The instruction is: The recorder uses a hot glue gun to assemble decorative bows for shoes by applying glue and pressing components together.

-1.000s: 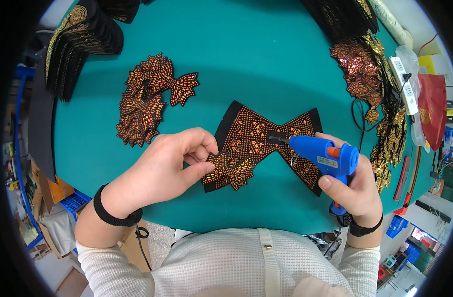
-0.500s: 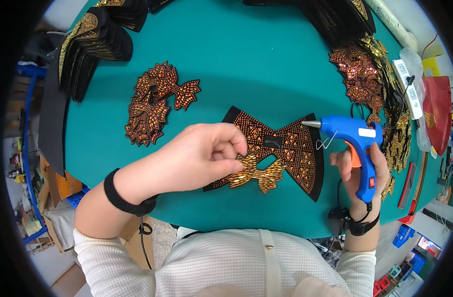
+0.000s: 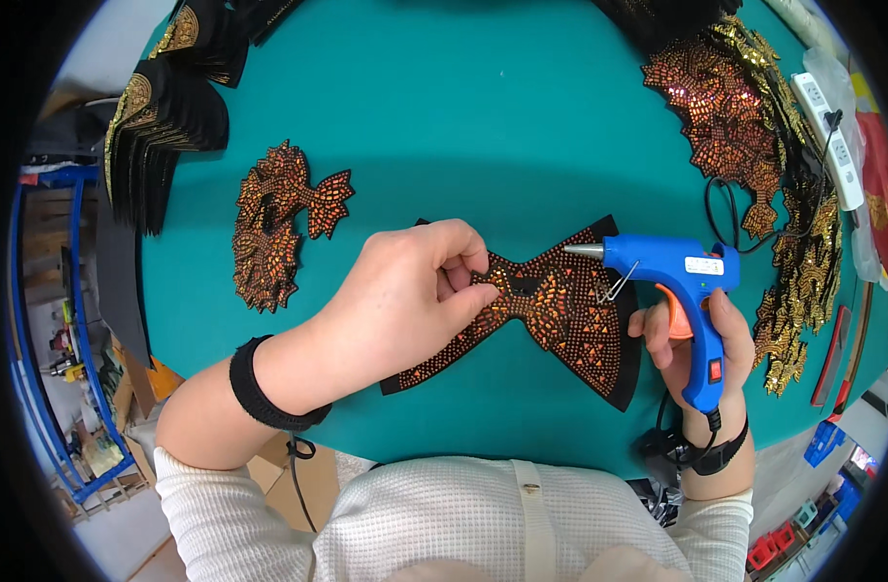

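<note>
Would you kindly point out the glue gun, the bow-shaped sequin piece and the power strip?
glue gun (image 3: 672, 264), head view, blue barrel.
bow-shaped sequin piece (image 3: 572, 320), head view, right wing.
power strip (image 3: 830, 136), head view, white casing.

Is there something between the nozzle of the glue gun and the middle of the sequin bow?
Nothing visible. The blue glue gun in the right hand points its tip over the bow. The left hand pinches the centre from the other side.
</note>
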A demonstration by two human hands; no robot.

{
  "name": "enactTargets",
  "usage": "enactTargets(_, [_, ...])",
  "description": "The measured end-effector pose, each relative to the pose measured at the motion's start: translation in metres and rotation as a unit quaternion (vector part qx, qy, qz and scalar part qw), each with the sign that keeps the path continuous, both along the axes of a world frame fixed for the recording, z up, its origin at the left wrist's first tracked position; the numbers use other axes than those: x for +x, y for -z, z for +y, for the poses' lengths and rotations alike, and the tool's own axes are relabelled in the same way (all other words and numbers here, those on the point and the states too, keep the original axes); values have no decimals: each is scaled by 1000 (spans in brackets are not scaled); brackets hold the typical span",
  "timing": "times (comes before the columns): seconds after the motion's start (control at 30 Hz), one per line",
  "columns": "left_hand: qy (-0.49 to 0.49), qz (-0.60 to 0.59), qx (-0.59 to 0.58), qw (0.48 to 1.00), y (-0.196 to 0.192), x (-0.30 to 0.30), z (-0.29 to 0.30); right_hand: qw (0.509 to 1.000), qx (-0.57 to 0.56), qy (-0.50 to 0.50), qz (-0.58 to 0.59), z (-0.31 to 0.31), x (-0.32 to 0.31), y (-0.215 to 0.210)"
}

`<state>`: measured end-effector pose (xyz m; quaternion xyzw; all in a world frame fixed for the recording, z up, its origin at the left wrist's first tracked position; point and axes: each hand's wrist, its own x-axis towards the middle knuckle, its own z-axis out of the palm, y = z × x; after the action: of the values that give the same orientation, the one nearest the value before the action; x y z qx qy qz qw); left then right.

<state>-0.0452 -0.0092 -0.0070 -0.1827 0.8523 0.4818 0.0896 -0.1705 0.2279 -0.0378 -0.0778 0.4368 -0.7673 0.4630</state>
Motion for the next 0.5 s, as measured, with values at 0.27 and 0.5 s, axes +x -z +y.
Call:
enactTargets(0.27, [-7, -25, -54, 998, 3, -8, -2, 996, 66, 6, 55, -5, 4, -6])
enactTargets(0.5, [-11, -20, -51, 998, 4, -9, -3, 997, 62, 3, 53, -6, 4, -6])
